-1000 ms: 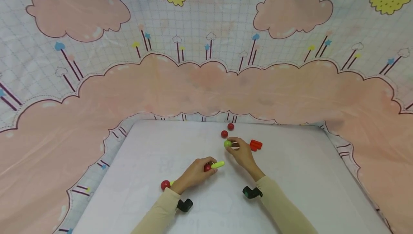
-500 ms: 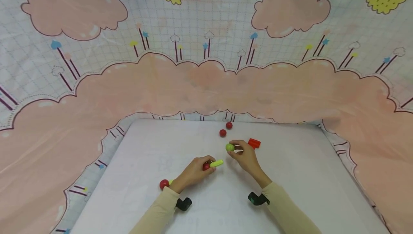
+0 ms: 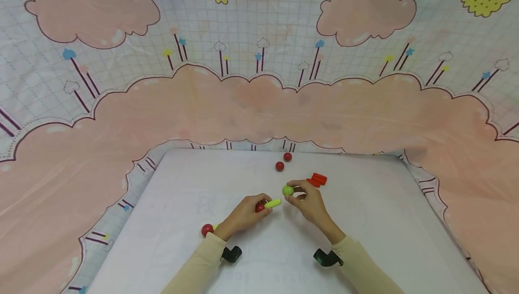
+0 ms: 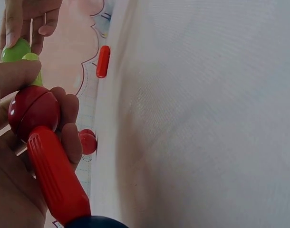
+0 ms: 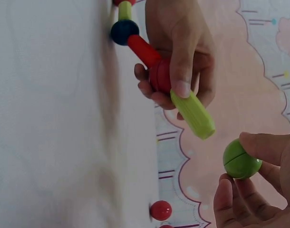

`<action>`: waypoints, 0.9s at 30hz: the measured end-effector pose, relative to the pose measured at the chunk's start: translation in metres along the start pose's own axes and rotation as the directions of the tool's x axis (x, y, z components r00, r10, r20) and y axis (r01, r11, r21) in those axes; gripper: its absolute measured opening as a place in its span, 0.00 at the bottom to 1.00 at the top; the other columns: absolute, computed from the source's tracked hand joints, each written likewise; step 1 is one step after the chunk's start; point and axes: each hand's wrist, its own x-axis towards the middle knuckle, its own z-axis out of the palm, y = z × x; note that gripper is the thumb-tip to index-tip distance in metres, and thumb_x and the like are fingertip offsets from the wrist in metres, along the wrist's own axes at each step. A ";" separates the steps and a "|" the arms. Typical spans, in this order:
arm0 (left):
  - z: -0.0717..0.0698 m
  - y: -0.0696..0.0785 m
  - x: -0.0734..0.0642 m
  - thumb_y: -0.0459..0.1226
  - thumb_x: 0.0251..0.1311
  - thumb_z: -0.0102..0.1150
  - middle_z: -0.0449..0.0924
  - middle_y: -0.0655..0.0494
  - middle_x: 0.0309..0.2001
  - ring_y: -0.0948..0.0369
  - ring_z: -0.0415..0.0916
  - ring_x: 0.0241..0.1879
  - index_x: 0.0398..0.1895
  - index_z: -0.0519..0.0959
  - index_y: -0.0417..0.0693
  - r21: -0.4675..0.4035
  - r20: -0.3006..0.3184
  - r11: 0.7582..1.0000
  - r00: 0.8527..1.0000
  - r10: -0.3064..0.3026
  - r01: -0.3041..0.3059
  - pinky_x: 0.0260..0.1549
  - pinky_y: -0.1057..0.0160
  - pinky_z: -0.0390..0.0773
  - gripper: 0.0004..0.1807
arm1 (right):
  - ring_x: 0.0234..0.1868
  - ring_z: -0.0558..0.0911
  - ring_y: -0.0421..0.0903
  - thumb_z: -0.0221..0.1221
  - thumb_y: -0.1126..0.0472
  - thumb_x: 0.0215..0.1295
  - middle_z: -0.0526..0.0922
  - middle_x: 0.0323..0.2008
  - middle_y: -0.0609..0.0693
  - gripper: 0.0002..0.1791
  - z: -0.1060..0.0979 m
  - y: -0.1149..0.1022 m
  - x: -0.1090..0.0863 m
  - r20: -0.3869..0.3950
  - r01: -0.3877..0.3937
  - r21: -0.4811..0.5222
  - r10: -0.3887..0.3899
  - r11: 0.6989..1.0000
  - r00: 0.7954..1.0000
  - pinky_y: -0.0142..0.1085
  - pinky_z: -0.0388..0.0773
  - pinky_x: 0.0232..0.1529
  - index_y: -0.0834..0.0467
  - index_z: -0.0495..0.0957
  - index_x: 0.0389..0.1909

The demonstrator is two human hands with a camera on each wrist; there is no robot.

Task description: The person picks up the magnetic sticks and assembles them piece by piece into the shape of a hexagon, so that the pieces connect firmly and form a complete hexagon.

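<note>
My left hand (image 3: 243, 215) grips a red ball (image 4: 35, 111) joined into a chain of toy rods and balls. From this ball a yellow-green rod (image 5: 196, 116) sticks out, with the thumb lying on it. A red rod (image 4: 57, 175) runs the other way to a dark blue ball (image 5: 124, 32). Beyond that come another yellow-green rod (image 5: 125, 11) and a red end ball (image 3: 207, 230). My right hand (image 3: 312, 204) pinches a green ball (image 5: 242, 159) between thumb and fingers. A small gap separates it from the rod's free tip.
Two loose red balls, one nearer (image 3: 279, 166) and one farther (image 3: 287, 157), lie toward the back of the white table (image 3: 385, 222). Several red rods (image 3: 319, 178) lie beyond my right hand. A cloud-patterned cloth (image 3: 259, 109) hangs behind.
My right hand has drawn back toward me with the green ball, down to about the height of the yellow-green rod's tip. My left hand has stayed nearly still with the chain.
</note>
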 end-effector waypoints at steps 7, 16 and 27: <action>0.000 0.001 0.002 0.45 0.65 0.61 0.80 0.62 0.39 0.66 0.69 0.34 0.52 0.78 0.57 0.008 -0.005 1.000 1.000 0.001 -0.001 0.34 0.69 0.70 0.14 | 0.50 0.82 0.50 0.71 0.67 0.54 0.82 0.49 0.50 0.22 0.001 0.003 -0.006 0.014 0.029 0.010 -0.029 1.000 0.999 0.25 0.78 0.43 0.54 0.80 0.51; -0.001 0.002 0.003 0.45 0.65 0.61 0.80 0.63 0.38 0.66 0.69 0.34 0.52 0.78 0.57 -0.004 0.008 1.000 1.000 0.002 -0.002 0.35 0.69 0.71 0.14 | 0.49 0.83 0.50 0.71 0.67 0.54 0.83 0.49 0.50 0.21 0.002 0.005 -0.009 0.030 0.041 -0.002 -0.041 0.999 0.999 0.27 0.79 0.43 0.54 0.80 0.50; 0.003 -0.001 0.003 0.46 0.66 0.61 0.79 0.63 0.36 0.66 0.68 0.32 0.52 0.78 0.56 0.001 0.004 1.000 1.000 0.028 -0.028 0.32 0.69 0.70 0.14 | 0.51 0.83 0.51 0.67 0.66 0.59 0.83 0.50 0.49 0.18 0.002 0.009 -0.012 0.054 0.023 0.015 -0.024 1.000 0.998 0.38 0.82 0.49 0.53 0.80 0.51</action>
